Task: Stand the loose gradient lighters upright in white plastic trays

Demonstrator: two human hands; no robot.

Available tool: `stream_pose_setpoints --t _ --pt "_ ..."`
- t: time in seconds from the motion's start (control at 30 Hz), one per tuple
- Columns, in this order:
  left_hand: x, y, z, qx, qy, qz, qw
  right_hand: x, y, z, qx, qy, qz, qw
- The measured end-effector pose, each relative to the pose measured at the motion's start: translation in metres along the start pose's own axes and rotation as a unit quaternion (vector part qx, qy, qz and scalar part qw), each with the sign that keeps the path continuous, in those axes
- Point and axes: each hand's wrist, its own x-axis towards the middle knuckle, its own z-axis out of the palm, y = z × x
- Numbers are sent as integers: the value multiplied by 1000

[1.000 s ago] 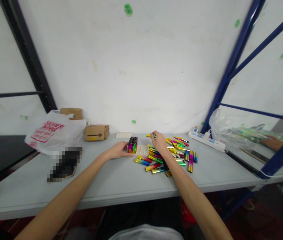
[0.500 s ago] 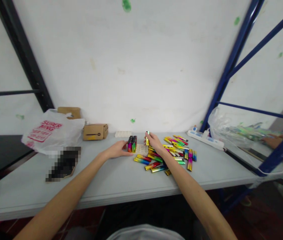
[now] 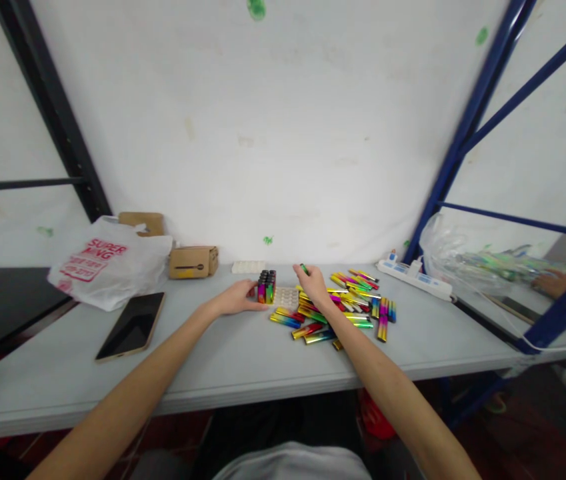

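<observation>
- Right hand [image 3: 313,280] is now pinching a lighter [image 3: 304,269] that's mostly hiding behind the fingers; moments ago it was showing upright, so I'm guessing it isn't seated yet
- Left hand [image 3: 237,298] is staying spread around the standing lighters [image 3: 266,288], at the white tray's [image 3: 287,297] left end
- Loose lighters [image 3: 313,316] are piling up rightward on the worktop [image 3: 243,373]
- Phone [image 3: 133,327]'s lying left, power strip [image 3: 415,280]'s sitting right, white wall [image 3: 283,133]'s standing behind

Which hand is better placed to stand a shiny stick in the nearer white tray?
Likely your right hand: it holds a mostly hidden green stick near that tray, while your left hand is at the upright sticks.
</observation>
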Motion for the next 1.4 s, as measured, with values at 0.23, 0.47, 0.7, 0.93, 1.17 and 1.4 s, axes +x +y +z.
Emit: stream_pose_setpoints --t 0.23,0.47,0.7,0.93,1.17,1.4 --pt "0 3 -2 10 -6 7 1000 1 1 -1 -61 12 -36 997" --pt "1 0 0 5 -2 8 1000 0 8 6 -103 -92 -80 987" --pt "1 0 0 -10 -8 4 1000 0 6 7 -202 -106 -150 962" --pt "2 -4 2 14 -7 2 1000 -1 6 6 -224 -168 -153 948" --pt "3 -5 2 12 -16 6 1000 2 14 8 -230 -182 -181 939" --pt "2 -5 3 8 -13 8 1000 0 7 5 -241 -196 -147 939"
